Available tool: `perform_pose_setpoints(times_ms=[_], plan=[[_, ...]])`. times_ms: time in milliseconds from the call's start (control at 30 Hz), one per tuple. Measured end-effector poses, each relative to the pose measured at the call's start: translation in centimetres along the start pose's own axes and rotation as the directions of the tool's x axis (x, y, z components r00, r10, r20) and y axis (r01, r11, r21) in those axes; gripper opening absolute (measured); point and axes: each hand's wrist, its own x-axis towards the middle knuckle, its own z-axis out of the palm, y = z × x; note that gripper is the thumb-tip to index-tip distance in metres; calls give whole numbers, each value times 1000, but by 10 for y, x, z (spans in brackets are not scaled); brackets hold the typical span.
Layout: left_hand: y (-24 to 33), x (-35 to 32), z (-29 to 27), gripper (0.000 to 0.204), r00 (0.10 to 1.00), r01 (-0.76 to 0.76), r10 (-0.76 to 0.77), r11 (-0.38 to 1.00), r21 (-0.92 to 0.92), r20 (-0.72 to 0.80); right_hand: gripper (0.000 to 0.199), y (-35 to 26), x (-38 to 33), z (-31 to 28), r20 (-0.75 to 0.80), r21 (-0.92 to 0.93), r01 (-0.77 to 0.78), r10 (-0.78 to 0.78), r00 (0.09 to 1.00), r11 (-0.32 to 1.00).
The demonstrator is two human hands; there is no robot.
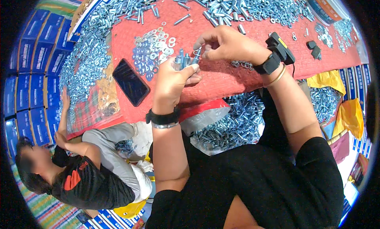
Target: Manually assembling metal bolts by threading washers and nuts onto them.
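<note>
My left hand point(172, 80) is closed around several metal bolts point(185, 59), which stand up side by side between its thumb and fingers. Close by on the right, my right hand point(229, 45) has its fingers bent into a pinch at a small metal ring point(197, 53), at the top of the rightmost bolt. Whether the ring is around the bolt or just above it, I cannot tell. Flat washers point(158, 45) lie spread on the red cloth point(221, 80) beyond my left hand. A few spring washers point(242, 64) lie below my right wrist.
Heaps of bolts, sleeves and nuts point(245, 7) line the far side and left. A black phone point(131, 82) lies left of my wrist. A tub point(325, 7) stands far right. Below the edge is a bag of metal parts point(233, 120). Another person point(91, 173) sits left, reaching to the heap.
</note>
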Motion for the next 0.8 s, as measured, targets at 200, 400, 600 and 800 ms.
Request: perform_pose_setpoints(times_ms=[200,400,600,800], plan=[[-5,2,-4,10,999,-27,27,1000,-14,35,20,2,7,14,27,31,55,-56,998,998],[-4,1,-9,9,999,-33,30,997,74,39,16,-2,8,14,71,38,8,-10,997,999],[0,-3,-13,10,1000,-13,10,989,148,20,20,18,13,3,-20,118,-40,43,999,992],[6,-7,-20,11,999,-15,20,992,123,-36,18,22,1,-6,-127,-512,-106,47,991,852]])
